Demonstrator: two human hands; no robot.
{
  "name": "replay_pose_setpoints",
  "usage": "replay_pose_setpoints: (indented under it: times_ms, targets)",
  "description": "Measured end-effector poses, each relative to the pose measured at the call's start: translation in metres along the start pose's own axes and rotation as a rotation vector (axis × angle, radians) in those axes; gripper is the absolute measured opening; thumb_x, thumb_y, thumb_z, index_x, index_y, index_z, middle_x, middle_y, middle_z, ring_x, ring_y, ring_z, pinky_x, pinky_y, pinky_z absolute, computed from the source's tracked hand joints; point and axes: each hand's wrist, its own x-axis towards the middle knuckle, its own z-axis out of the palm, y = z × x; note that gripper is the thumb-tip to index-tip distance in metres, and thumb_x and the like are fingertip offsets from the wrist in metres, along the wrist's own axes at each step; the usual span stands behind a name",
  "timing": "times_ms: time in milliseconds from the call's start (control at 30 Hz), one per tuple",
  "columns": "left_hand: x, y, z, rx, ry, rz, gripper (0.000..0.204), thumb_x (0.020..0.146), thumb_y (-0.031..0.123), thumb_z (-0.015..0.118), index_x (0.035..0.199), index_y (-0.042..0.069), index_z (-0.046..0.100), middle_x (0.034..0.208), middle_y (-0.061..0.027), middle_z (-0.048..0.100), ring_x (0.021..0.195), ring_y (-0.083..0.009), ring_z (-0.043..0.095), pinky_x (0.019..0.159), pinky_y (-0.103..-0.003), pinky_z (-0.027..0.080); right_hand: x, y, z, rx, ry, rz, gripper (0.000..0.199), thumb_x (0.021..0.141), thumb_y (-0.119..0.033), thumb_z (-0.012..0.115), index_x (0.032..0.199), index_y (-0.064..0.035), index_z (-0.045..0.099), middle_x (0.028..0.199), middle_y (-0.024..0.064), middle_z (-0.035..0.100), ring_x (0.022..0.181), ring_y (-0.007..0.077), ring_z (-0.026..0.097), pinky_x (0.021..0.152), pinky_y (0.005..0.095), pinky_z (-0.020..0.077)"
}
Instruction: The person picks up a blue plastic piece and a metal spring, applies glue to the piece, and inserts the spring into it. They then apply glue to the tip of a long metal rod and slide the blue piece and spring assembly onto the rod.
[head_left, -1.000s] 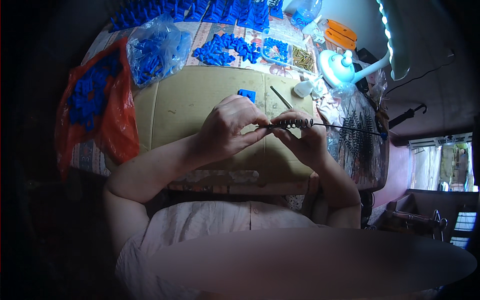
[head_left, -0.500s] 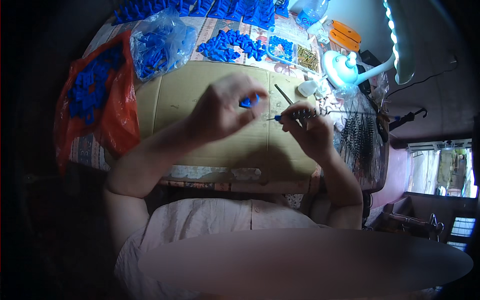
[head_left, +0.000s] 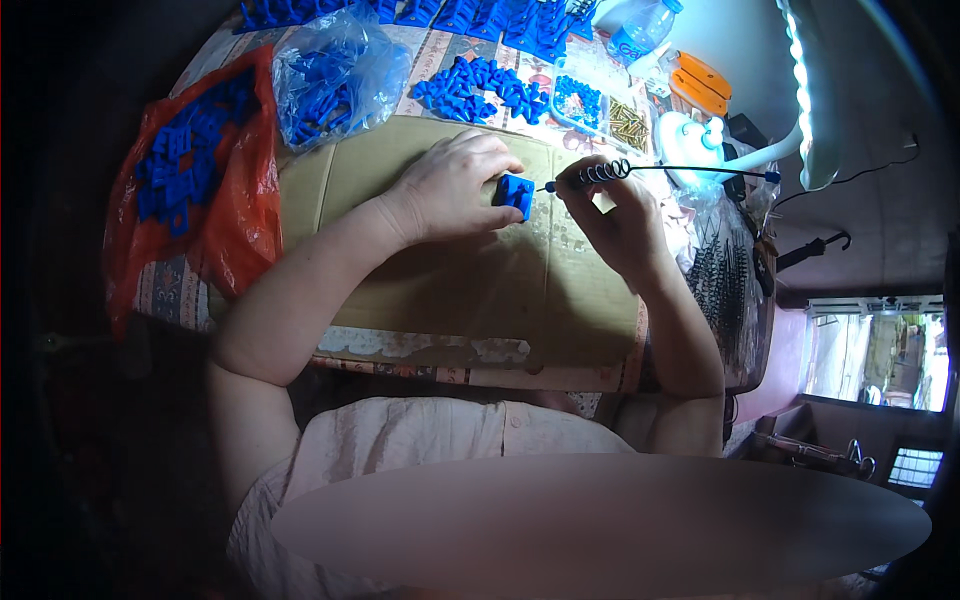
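Note:
My left hand [head_left: 455, 185] rests on the tan board [head_left: 450, 270] and pinches a small blue plastic block [head_left: 516, 193]. My right hand [head_left: 612, 220] holds a thin metal rod [head_left: 690, 169] with a coiled spring [head_left: 603, 173] threaded on it; the rod's tip points at the blue block and almost touches it. The rod's far end carries a blue cap near the lamp.
A red bag of blue parts [head_left: 190, 180] lies at the left, a clear bag of blue parts [head_left: 330, 75] behind it. Loose blue pieces [head_left: 470, 90] and small trays [head_left: 625, 120] sit at the back. A white lamp [head_left: 800, 90] stands right, above a pile of springs [head_left: 725, 270].
My left hand reached forward from my right hand and now grips a blue block on the board. My right hand swung the rod's tip toward the block.

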Motion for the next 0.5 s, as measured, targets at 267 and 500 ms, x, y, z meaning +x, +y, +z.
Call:
replay_pose_setpoints:
  times_ms: [267,500]
  targets:
    - [-0.0012,-0.0032,0.0049,0.052,-0.024,0.017,0.034,0.073,0.023,0.077,0.103,0.010,0.066,0.105,-0.0078,0.061,0.104,-0.0276,0.058,0.095,-0.039,0.045,0.0003,0.0048,0.0089,-0.028,0.028,-0.015,0.011,0.082,-0.011,0.073,0.084,-0.0046,0.064,0.068,0.0090,0.064,0.059,0.0236,0.064,0.052,0.0344,0.0478]
    - [-0.0004,-0.0042,0.0042,0.044,-0.025,0.031,0.030,0.073,0.019,0.077,0.100,0.009,0.067,0.103,-0.0078,0.061,0.102,-0.0278,0.058,0.093,-0.039,0.045,0.0013,0.0089,0.0116,-0.019,0.027,-0.039,0.013,0.081,-0.011,0.073,0.084,-0.0040,0.063,0.071,0.0101,0.065,0.060,0.0239,0.065,0.053,0.0345,0.0487]
